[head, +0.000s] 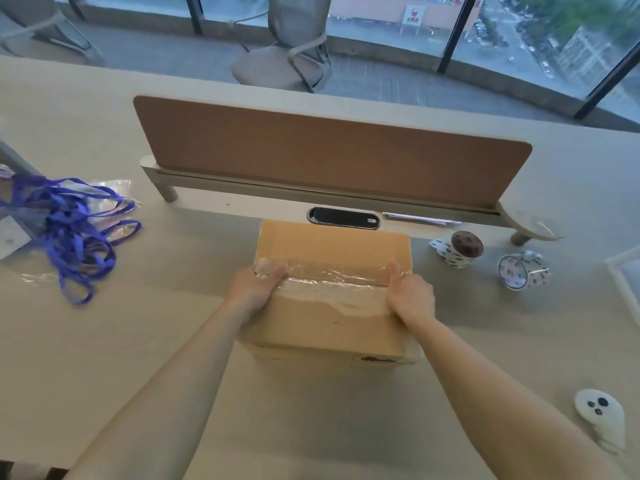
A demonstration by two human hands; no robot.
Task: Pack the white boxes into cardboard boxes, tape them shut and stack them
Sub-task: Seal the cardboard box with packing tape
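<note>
My left hand (258, 282) grips the left edge of the cardboard box (329, 323) on the desk (156, 341), fingers curled over a bunched end of clear tape (332, 289); that wad may peel. The wrinkled strip could leave the seam loose; my right hand (410, 296) clamps the right edge, thumb on the tape.

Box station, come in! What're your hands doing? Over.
Copy: left hand and right hand grip the cardboard box ends, thumbs on clear tape. Box shut. Nothing blocking.
</note>
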